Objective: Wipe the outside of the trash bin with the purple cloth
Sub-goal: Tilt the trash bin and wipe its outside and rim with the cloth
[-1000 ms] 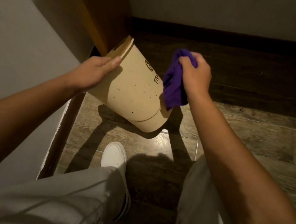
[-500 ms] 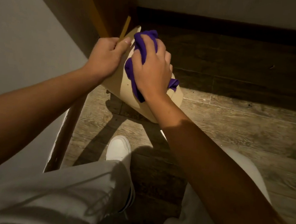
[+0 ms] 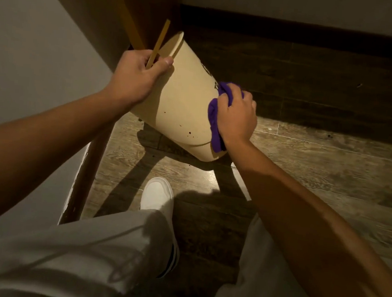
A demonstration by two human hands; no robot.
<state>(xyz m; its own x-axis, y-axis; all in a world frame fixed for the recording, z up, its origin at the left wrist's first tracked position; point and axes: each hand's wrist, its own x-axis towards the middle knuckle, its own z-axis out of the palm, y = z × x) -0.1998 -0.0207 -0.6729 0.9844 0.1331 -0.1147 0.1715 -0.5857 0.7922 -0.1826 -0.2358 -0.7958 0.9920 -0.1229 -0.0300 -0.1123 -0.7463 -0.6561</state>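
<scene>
The beige trash bin [image 3: 184,106], tilted above the wooden floor [image 3: 320,165], has its rim toward eleven o'clock, grasped there by the left hand [image 3: 134,77]. The right hand [image 3: 237,118] clenches the purple cloth [image 3: 213,116] against the bin's side at three o'clock.

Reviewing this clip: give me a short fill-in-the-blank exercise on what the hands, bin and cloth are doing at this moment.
1. The right hand presses a cloth coloured ____ against the trash bin.
2. The left hand grips the bin at its ____.
3. The bin is not upright but ____.
4. Near the person's leg is a shoe coloured ____.

Missing words: purple; rim; tilted; white
</scene>
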